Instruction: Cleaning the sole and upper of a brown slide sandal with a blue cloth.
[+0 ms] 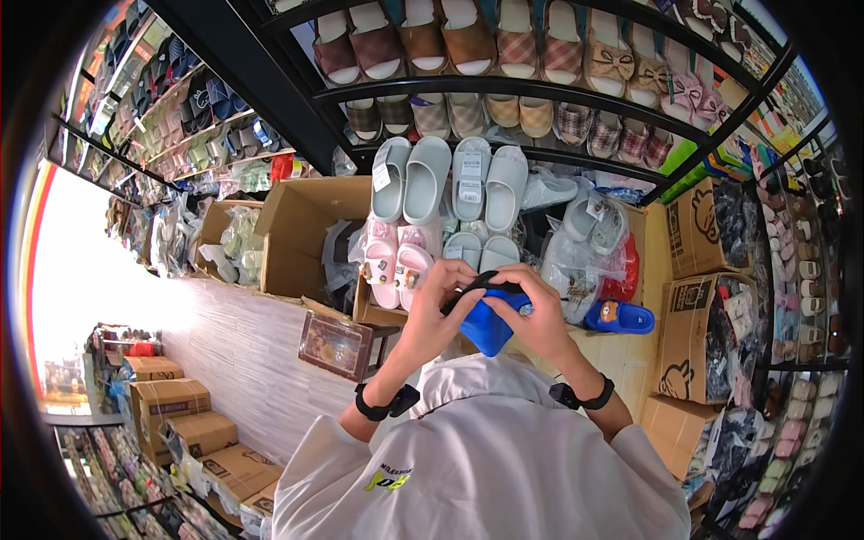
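Note:
Both hands meet at chest height on a blue item with a black upper edge (pixel 490 329); whether it is a slipper cannot be told. My left hand (pixel 440 297) pinches the black edge from the left. From the right, my right hand (pixel 533 307) grips the same edge, with thumbs and fingertips close together. Just beyond are pale grey slides (pixel 426 179) with tags and pink slides (pixel 395 270) with charms. To the right of my right hand lies a blue slide (pixel 631 317) with a bear charm, beside bagged slippers (pixel 574 270).
A black-framed rack (pixel 540 84) of slippers stands ahead. An open cardboard box (pixel 297 243) and a low brown stool (pixel 335 345) are at left. More cartons (pixel 688 337) stack at right, and closed cartons (pixel 169 405) line the lower left floor.

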`<state>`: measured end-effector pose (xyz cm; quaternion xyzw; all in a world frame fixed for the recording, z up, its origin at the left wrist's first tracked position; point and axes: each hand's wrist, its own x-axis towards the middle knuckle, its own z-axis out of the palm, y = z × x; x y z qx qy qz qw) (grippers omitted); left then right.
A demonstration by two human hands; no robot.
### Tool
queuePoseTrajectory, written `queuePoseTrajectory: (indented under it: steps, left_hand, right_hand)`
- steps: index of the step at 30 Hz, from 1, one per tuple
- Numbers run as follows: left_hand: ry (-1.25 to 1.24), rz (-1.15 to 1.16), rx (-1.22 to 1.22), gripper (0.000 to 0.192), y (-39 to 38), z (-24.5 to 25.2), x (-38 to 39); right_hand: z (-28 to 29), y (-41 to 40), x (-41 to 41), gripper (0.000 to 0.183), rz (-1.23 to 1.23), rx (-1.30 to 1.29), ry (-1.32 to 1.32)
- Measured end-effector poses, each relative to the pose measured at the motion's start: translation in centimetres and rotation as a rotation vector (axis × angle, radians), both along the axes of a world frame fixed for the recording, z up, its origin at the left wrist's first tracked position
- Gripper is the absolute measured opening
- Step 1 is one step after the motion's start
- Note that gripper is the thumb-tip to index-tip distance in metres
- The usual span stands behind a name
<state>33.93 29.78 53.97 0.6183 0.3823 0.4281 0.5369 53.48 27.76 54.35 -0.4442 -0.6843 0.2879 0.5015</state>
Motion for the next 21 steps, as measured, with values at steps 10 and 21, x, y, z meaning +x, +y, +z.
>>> queuePoseTrajectory:
  steps: [10,21]
  left_hand:
    - [0.027,0.065,-0.174,0.016,0.4,-0.3,-1.2]
    - [0.263,0.113,-0.161,0.019,0.0,0.7,-2.1]
  right_hand:
    - [-1.5,0.2,-0.6,0.015,0.013,-0.05,-0.028]
    - [-2.5,0.7,-1.6,0.016,-0.032,0.02,-0.086]
